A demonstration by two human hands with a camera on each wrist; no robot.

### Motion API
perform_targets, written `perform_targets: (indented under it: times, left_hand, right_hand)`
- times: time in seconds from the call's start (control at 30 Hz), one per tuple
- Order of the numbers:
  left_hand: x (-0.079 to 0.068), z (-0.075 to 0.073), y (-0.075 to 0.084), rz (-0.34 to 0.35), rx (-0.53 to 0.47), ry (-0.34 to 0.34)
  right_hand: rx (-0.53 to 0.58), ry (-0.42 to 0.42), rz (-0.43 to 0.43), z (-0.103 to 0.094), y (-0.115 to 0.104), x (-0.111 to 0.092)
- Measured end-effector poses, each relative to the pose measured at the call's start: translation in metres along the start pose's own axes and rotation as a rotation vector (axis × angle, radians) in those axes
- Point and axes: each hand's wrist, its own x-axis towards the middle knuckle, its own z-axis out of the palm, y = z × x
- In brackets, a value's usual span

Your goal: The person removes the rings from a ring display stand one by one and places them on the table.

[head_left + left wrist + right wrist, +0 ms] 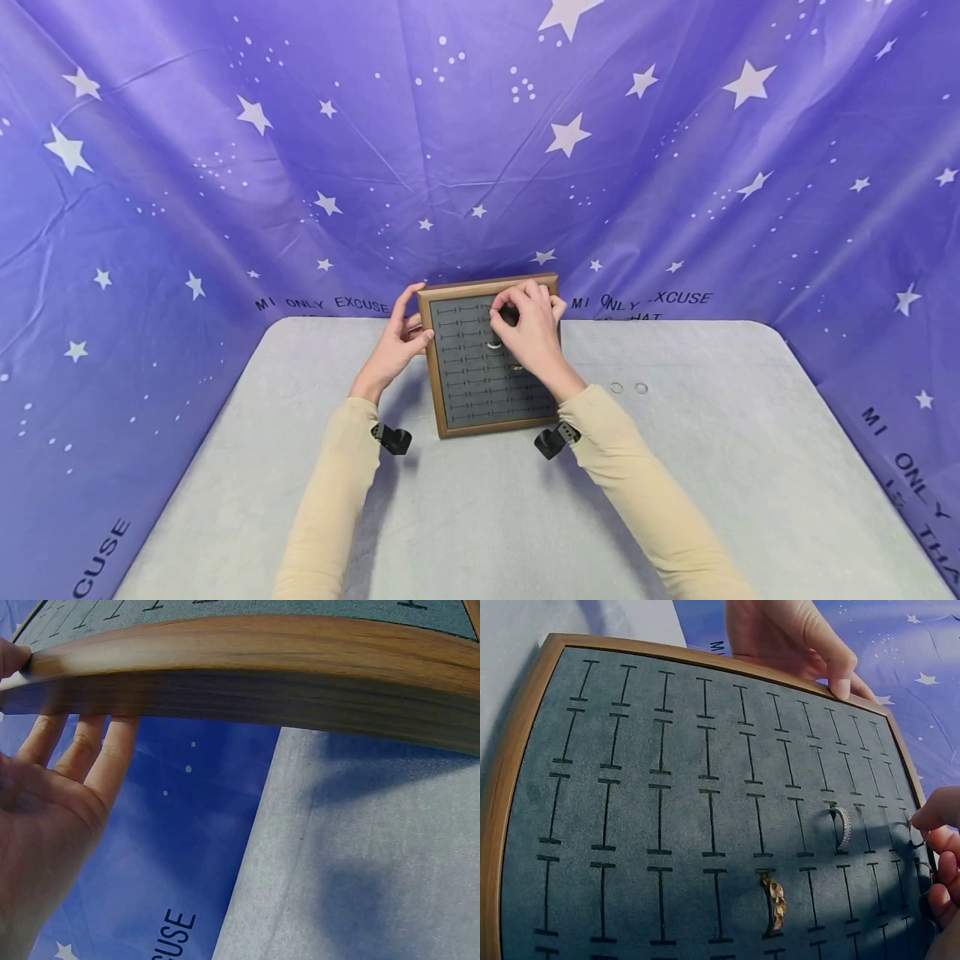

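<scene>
A wooden-framed ring display board (pixel 487 432) with a dark grey slotted pad is tilted up on the table. My left hand (pixel 397 346) holds its left edge, thumb on the front of the frame and the other fingers behind. Near the top of the pad, my right hand (pixel 531 329) pinches a thin ring (pixel 916 841) at a slot; the fingers hide most of it. Lower down, a silver ring (pixel 843 829) set with small stones and a gold ring (pixel 777 904) with a chunky pattern sit upright in their slots.
Two thin rings, a left one (pixel 617 387) and a right one (pixel 641 387), lie on the pale table cloth (pixel 720 467) right of the board. A purple star-printed curtain (pixel 420 150) hangs close behind the board and along both sides of the table.
</scene>
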Motion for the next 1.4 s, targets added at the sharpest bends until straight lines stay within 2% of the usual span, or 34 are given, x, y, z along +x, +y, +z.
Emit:
perform_targets:
  times: [0.23,0.53,0.97,1.4]
  left_hand:
    - [-0.001,0.0,0.0,0.002,0.001,0.001]
    - [-0.001,-0.001,-0.001,0.017,-0.005,-0.01]
    - [0.0,0.001,0.0,0.011,-0.007,0.006]
    - [0.0,0.001,-0.001,0.004,-0.023,0.009]
  right_hand:
    - [0.068,0.004,-0.003,-0.001,0.003,0.0]
    - [0.177,0.032,0.009,-0.013,0.002,-0.003]
    - [0.169,0.02,0.01,-0.028,0.016,-0.014]
    - [0.194,0.013,0.117,-0.04,0.03,-0.022]
